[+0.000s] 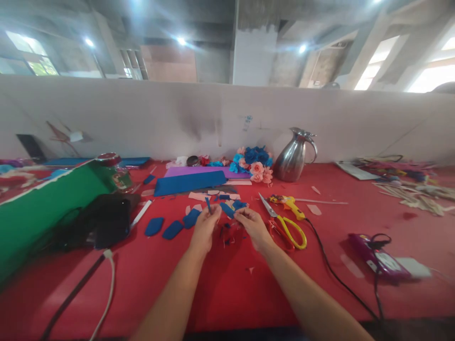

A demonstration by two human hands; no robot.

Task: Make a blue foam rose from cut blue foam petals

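My left hand (206, 222) is closed, pinching a narrow blue strip (208, 204) that sticks up past the fingers; whether it is paper or foam I cannot tell. Close beside it, my right hand (251, 225) pinches a flat blue piece (227, 210) by its lower end. Left of my hands, several cut blue pieces with rounded ends (173, 229) lie on the red tabletop (227, 293). Below and between the hands is a small heap of dark and red scraps (228, 233). Yellow-and-red-handled scissors (284, 222) lie to the right of my right hand.
Behind the scissors lies a yellow glue gun (293, 207) with a black cord. Farther back are blue sheet (192, 183), blue and pink paper flowers (254, 163) and a metal jug (293, 158). A green panel (53, 213) and black phone-like object (112, 222) stand left; a purple power strip (378, 258) lies right.
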